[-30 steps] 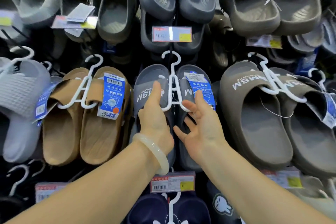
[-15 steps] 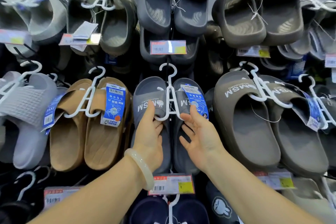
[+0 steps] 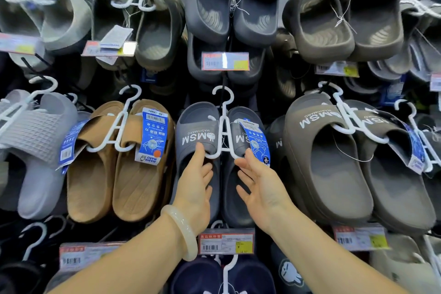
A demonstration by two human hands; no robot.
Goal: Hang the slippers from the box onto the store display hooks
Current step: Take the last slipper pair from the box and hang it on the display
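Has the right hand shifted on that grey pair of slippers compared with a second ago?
Yes. The right hand has slid down the grey MSM slippers; its fingers now sit below the white plastic hanger, no longer overlapping it.

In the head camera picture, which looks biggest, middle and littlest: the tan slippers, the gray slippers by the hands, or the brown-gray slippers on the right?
Largest to smallest as they look:
1. Brown-gray slippers, though they may just hang nearer the camera.
2. Tan slippers and gray slippers: about alike, and the hands cover part of the gray pair, so I won't rank them.
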